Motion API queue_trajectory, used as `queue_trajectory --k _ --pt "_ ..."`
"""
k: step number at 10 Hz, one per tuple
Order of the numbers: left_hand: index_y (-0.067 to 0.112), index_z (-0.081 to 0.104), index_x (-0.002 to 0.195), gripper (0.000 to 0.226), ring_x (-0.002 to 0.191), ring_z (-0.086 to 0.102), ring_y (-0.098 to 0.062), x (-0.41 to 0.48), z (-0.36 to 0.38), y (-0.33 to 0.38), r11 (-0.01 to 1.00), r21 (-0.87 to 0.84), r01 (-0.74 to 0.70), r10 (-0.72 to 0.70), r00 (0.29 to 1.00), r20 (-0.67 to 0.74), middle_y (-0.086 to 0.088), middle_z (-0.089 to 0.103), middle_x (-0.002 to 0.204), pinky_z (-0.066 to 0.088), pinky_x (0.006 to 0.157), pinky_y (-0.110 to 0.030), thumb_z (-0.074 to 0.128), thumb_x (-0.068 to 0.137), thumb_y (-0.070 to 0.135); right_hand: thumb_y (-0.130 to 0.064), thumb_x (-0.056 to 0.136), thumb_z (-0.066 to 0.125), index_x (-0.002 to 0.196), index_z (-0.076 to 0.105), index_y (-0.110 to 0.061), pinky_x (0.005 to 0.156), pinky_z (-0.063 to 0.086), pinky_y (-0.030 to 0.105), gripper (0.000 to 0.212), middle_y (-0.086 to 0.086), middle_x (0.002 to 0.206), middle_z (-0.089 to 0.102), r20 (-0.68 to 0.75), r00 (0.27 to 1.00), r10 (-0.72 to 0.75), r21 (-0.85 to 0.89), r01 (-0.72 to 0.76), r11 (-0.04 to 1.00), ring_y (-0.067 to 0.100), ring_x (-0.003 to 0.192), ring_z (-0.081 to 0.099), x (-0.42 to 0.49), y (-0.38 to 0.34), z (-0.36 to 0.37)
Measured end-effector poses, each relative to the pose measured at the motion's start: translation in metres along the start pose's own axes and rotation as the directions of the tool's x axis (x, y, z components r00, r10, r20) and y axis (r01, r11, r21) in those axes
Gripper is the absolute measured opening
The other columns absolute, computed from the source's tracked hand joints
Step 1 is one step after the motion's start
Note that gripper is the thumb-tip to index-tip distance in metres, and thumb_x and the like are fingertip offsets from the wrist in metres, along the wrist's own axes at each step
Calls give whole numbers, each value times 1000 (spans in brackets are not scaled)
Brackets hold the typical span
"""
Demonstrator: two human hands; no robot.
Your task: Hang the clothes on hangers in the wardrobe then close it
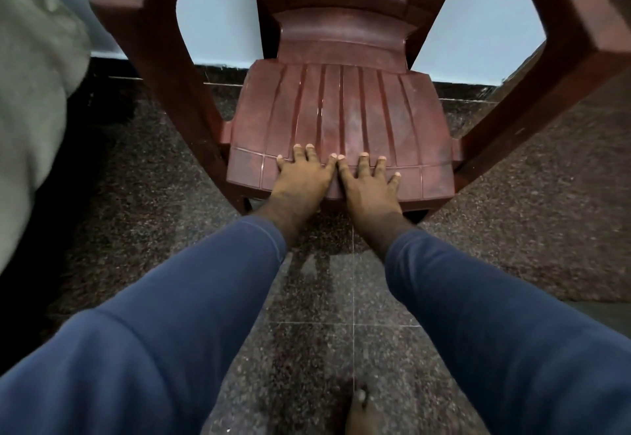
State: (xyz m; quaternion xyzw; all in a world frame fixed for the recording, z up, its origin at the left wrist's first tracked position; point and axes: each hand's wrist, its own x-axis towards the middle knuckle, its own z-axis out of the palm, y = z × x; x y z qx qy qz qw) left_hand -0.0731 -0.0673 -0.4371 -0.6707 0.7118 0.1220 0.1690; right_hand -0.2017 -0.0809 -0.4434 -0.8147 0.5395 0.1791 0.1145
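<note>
Far to the left of the left hand (300, 177), a blurred grey-green cloth (30, 93) shows, possibly a garment; no wardrobe or hangers are in view. Both hands lie flat with straight fingers, holding nothing, the right hand (370, 187) touching the left, on a reddish-brown ribbed plastic chair seat (341, 110). Hanging seems not yet begun; the next move calls for fetching clothes.
</note>
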Motion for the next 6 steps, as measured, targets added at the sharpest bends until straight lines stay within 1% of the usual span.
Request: queue_trajectory --k 1,2,3,4,5,6 --pt "20 5 156 89 145 14 -47 1 1 -1 1000 -4 0 0 1000 24 -27 11 159 28 110 -66 65 91 28 -8 100 45 158 -8 -25 115 9 70 79 21 164 -4 14 1000 -10 11 10 1000 52 148 -4 2 1 1" --pt "22 3 157 97 147 11 -45 0 1 1 1000 -4 13 -13 999 34 -24 8 160 24 112 -65 70 87 31 -9 99 49 158 -9 -25 115 10 70 83 21 164 -4 19 999 -29 -2 29 1000 51 148 -4 0 4 1" --pt "25 -2 156 104 149 4 -41 -7 0 -3 1000 -20 12 -11 998 61 -19 0 162 17 116 -63 72 85 31 -9 96 56 157 -10 -27 117 9 68 93 18 165 -7 36 998 -53 25 52 998 48 149 -7 -5 9 -2" --pt "19 0 156 100 149 10 -35 -29 -5 -7 1000 10 -14 13 999 50 -18 7 162 20 117 -55 70 86 34 -21 92 66 158 -8 -26 119 7 63 100 15 165 -10 122 988 -94 77 85 993 43 150 -9 -14 17 -13" --pt "10 2 156 96 149 14 -31 -61 -26 -12 998 64 -24 21 999 45 -15 13 162 20 117 -52 64 88 39 -39 90 68 159 -6 -20 122 5 58 102 16 165 -8 138 984 -109 112 94 989 39 152 -5 -36 23 -39" --pt "6 3 155 95 150 12 -29 -82 -80 -16 997 68 -41 39 998 41 -14 11 162 20 118 -52 62 90 44 -48 93 60 159 -4 -17 122 4 57 97 16 166 -4 71 992 -107 81 101 992 37 152 -3 -59 30 -81"
